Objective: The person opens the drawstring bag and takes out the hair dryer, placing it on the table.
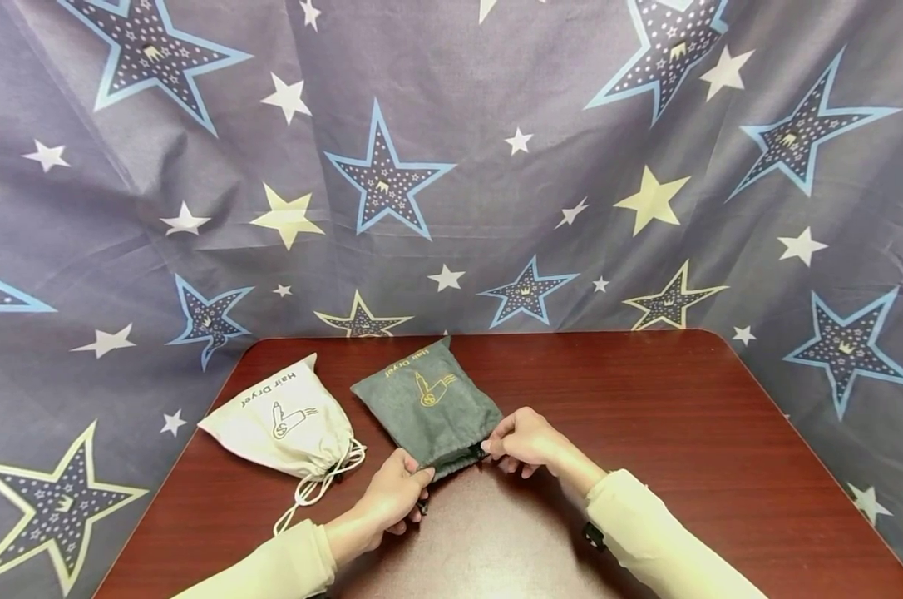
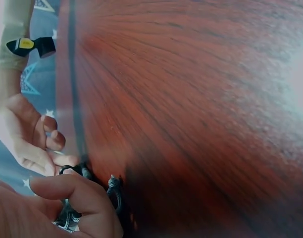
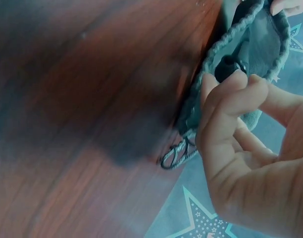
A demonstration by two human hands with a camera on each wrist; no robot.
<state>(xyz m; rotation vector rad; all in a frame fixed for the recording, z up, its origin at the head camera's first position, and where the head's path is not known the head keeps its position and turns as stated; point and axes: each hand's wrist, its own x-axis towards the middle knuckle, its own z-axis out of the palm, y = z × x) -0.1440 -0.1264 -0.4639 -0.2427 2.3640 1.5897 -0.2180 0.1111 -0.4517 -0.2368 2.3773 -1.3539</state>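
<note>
A dark grey drawstring bag (image 1: pixel 440 416) with gold "Hair Dryer" lettering lies on the table, its mouth towards me and partly spread. My left hand (image 1: pixel 393 492) pinches the left side of that mouth between thumb and fingers. At the right side, my right hand (image 1: pixel 525 438) pinches a black piece with a ring-like end (image 3: pixel 229 68), which shows in the bag's opening in the right wrist view. The rest of the black thing is hidden inside the bag. Grey drawstring loops (image 3: pixel 177 152) hang from the gathered rim.
To the left lies a white drawstring bag (image 1: pixel 272 433), also marked "Hair Dryer", its white cords (image 1: pixel 313 491) trailing towards me. Both bags are on a reddish-brown wooden table (image 1: pixel 646 399). A grey curtain with stars (image 1: pixel 451 166) hangs behind and around it.
</note>
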